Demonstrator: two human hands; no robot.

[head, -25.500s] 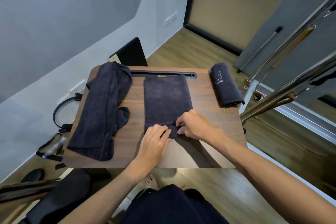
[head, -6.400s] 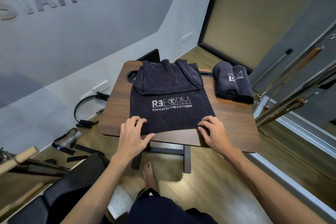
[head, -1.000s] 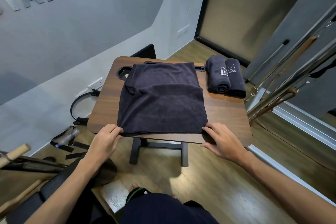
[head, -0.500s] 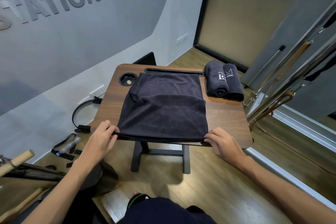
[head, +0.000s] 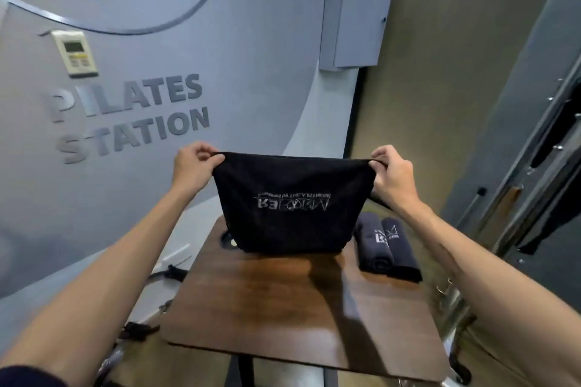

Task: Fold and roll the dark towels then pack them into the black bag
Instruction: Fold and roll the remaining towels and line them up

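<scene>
left hand grip: pinching dark towel corner | right hand grip: pinching opposite corner | towel raised above counter | two rolled towels on counter, right of it

The held towel is black with pale grey printed lettering, seen upside down. The two rolled towels are charcoal with white logos. The counter is dark walnut woodgrain. The wall is blue-grey with raised grey letters.
</scene>
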